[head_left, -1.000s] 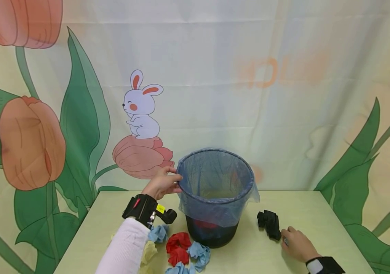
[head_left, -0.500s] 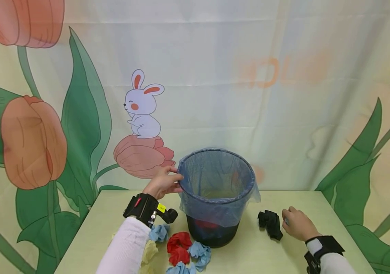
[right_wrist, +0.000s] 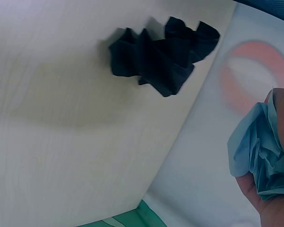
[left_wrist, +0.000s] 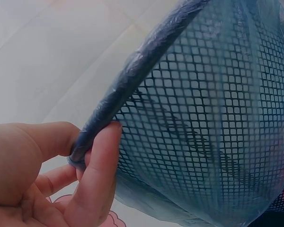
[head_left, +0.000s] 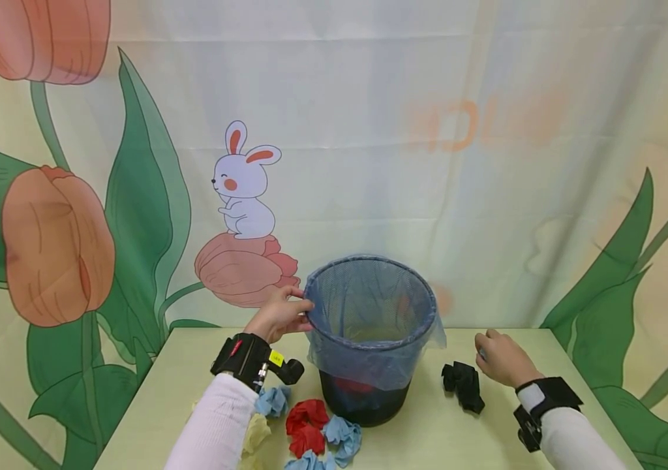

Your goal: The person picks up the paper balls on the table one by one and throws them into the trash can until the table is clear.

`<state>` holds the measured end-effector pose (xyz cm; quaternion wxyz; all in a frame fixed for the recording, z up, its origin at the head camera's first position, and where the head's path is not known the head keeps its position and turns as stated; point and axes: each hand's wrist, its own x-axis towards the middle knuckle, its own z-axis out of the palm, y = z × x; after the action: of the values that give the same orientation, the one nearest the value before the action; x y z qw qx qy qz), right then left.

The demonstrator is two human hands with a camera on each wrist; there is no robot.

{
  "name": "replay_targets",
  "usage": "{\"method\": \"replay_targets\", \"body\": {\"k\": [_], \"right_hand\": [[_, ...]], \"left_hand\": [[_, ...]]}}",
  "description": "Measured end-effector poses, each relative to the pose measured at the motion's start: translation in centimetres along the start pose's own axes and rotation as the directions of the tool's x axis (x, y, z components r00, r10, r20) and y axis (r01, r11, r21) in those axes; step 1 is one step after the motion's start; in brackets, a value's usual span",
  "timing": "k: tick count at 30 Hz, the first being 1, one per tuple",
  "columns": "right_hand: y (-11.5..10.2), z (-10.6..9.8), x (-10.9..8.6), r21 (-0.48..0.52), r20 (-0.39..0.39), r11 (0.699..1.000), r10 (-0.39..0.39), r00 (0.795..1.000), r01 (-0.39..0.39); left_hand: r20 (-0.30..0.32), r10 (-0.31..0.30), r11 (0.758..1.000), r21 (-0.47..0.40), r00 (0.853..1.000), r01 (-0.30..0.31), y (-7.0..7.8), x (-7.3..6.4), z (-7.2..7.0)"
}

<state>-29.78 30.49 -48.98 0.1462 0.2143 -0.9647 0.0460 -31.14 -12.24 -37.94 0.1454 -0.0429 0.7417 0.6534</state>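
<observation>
mid head view, on the desk (head_left: 428, 444): lined bin (head_left: 366, 397), left hand (head_left: 278, 316) at its nine o'clock; red paper (head_left: 306, 425), blue paper (head_left: 343, 438), yellow paper (head_left: 256, 432) about eight; black paper (head_left: 463, 387) at three, right hand (head_left: 505, 360) beyond. left wrist view: left hand's grip pinched on the rim (left_wrist: 137, 71), presumably for steadying. right wrist view: right hand's grip curled around teal paper (right_wrist: 259, 153) at four o'clock, likely against dropping.
</observation>
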Motion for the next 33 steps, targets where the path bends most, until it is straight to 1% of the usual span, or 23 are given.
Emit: {"method": "replay_targets", "body": {"k": [4,8,11,22,33], "right_hand": [[0.0,-0.9,1.3,-0.013,-0.017,1.000,-0.018,1.000,0.018],[-0.5,-2.4,2.4,-0.002,-0.037,0.999,-0.032,0.999,0.032],[-1.1,-3.4,3.1,0.002,-0.032,0.999,-0.033,0.999,0.033],[-2.6,-5.5,5.8,-0.018,-0.029,0.998,-0.055,0.998,0.054],[-3.7,-8.0,7.7,-0.057,-0.062,0.992,-0.116,0.991,0.113]], "left_hand": [[-0.006,0.000,1.000,0.001,1.000,0.000,0.0,0.0,0.0],[-0.010,0.000,1.000,0.005,1.000,0.000,0.0,0.0,0.0],[-0.011,-0.001,1.000,0.005,1.000,0.001,0.0,0.0,0.1],[-0.010,0.002,1.000,0.004,1.000,-0.002,0.0,0.0,0.1],[-0.008,0.002,1.000,0.008,1.000,-0.002,-0.1,0.0,0.2]]}}
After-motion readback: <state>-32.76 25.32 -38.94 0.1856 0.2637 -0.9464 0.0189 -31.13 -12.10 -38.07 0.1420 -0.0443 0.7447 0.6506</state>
